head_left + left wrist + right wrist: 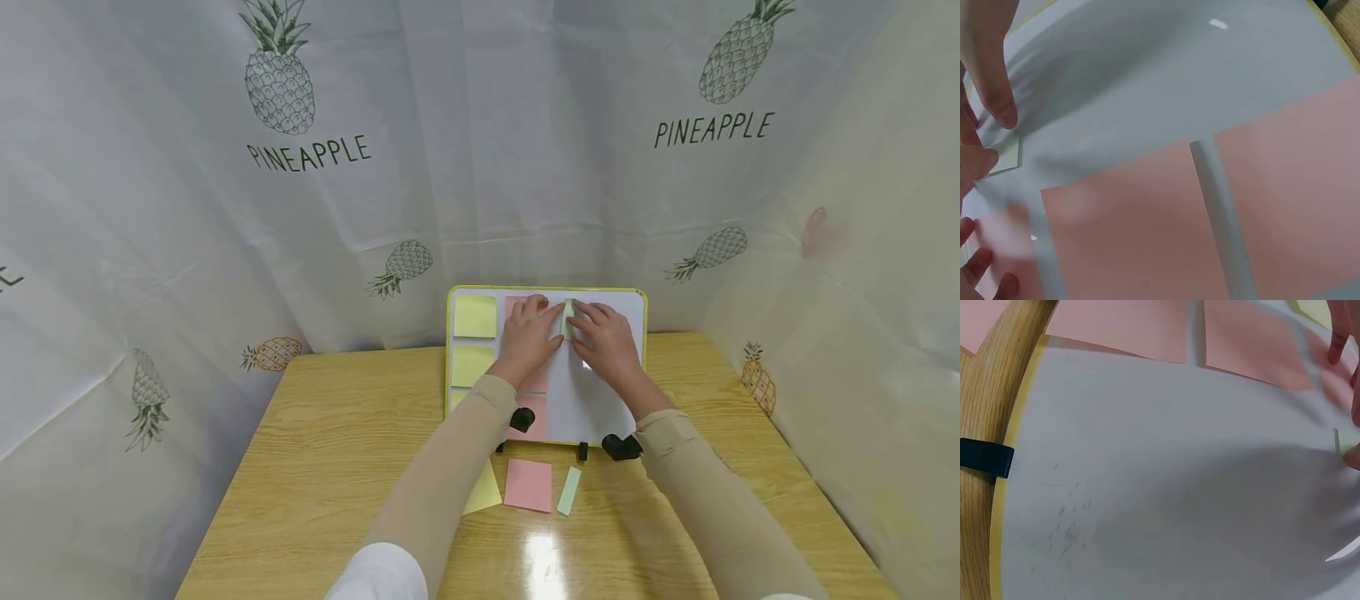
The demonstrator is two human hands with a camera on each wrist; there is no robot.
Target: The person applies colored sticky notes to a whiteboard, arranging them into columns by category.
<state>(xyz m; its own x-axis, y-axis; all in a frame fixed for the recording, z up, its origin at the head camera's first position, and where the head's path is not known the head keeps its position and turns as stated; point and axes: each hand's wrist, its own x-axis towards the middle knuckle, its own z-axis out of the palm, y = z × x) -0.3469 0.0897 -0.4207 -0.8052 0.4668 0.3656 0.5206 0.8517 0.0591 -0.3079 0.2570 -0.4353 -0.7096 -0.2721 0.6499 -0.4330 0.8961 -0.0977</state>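
A narrow pale green sticky note (567,319) lies against the upper part of a small yellow-rimmed whiteboard (588,408). My left hand (527,337) has its index finger and thumb tips at the note's left edge, spread apart along it. From the other side, my right hand (607,343) rests its fingertips on the note's right side. In the left wrist view, the note's lower end (1011,153) shows between the fingertips. The left hand's other fingers spread over a column of pink sticky notes (1129,231), partly hiding it in the head view.
Yellow sticky notes (474,317) line the board's left side. On the wooden table (360,417) in front lie a yellow pad (483,492), a pink pad (528,485) and a slim green pad (569,492). Black feet (582,451) hold the board's lower edge. A pineapple-print curtain (487,167) hangs behind.
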